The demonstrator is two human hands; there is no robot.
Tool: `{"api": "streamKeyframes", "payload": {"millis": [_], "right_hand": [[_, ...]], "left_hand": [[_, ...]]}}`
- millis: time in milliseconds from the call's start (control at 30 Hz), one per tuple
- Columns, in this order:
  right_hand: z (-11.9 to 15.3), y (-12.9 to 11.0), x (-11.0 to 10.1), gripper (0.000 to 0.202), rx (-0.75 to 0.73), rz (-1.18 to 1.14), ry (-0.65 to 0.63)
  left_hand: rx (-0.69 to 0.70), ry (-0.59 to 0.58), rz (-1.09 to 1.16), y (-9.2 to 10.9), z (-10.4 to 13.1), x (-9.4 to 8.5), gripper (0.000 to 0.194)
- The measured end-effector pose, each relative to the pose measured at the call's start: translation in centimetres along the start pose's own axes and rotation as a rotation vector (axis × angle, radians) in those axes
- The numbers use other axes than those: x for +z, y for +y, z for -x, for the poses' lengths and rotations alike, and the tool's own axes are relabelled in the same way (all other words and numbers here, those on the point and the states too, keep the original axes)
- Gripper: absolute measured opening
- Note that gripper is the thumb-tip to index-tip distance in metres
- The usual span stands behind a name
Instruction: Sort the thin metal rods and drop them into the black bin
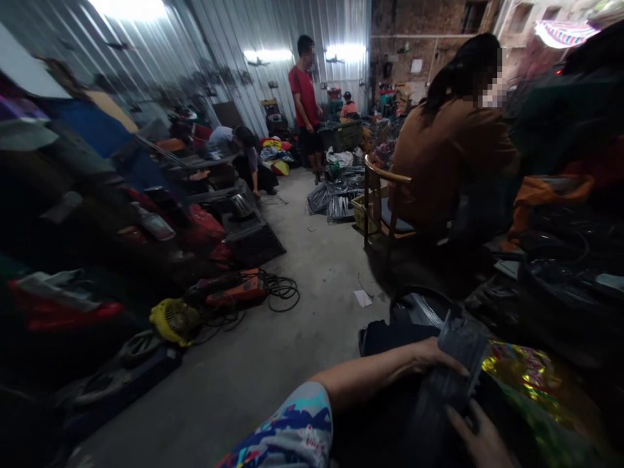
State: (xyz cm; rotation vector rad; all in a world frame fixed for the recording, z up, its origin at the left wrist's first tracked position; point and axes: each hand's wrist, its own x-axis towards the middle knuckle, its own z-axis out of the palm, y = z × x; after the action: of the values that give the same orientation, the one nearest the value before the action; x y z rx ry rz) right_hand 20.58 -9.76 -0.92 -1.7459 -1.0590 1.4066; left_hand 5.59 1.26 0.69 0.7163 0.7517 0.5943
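Observation:
A bundle of dark grey strips [458, 351] stands tilted over my lap at the lower right; its exact kind is hard to make out in the dim light. My left hand [433, 357] is closed around its left side, fingers lying across the front. Lower down, my right hand [480, 435] grips the bundle's right edge between thumb and fingers, partly blurred and cut off by the frame. Just beyond the bundle is a dark round container [419, 305] with shiny strips in it. Shiny gold and green packaging [526, 370] lies right of my hands.
A person in brown sits on a wooden chair [387, 172] ahead right. Another stands in a red shirt [306, 97]; one crouches at left. Bundled dark pieces [336, 195] lie on the concrete floor [312, 273]. An orange tool [238, 289] with cable and a yellow fan-like object [175, 322] lie left.

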Motion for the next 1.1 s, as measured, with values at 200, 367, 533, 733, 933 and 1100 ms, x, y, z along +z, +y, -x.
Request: {"api": "streamKeyframes", "payload": {"millis": [200,367,533,733,933,1100], "right_hand": [[-4.9,-2.3,-3.5,0.063,-0.127,-0.095,0.154],[-6.9,-5.0,-1.7,0.042,-0.351,-0.011,0.248],[-7.9,-4.9,-1.9,0.029,-0.401,0.014,0.251],[-7.2,-4.9,-2.3,0.023,-0.364,-0.132,0.189],[-6.6,-4.5,-2.4,0.032,-0.221,-0.405,0.126],[-7.0,-4.8,-2.3,0.038,-0.213,-0.309,0.188]], "left_hand": [[-0.043,-0.069,0.129,-0.3,-0.2,-1.1,0.052],[0.000,0.034,0.141,-0.3,-0.6,-1.3,0.049],[-0.035,0.011,0.106,-0.3,-1.8,-1.5,0.044],[-0.018,0.011,0.118,-0.4,-1.7,-1.4,0.047],[-0.080,-0.030,0.125,-0.4,-1.7,-1.3,0.046],[-0.045,0.013,0.111,-0.4,-1.9,-1.3,0.044]]}}
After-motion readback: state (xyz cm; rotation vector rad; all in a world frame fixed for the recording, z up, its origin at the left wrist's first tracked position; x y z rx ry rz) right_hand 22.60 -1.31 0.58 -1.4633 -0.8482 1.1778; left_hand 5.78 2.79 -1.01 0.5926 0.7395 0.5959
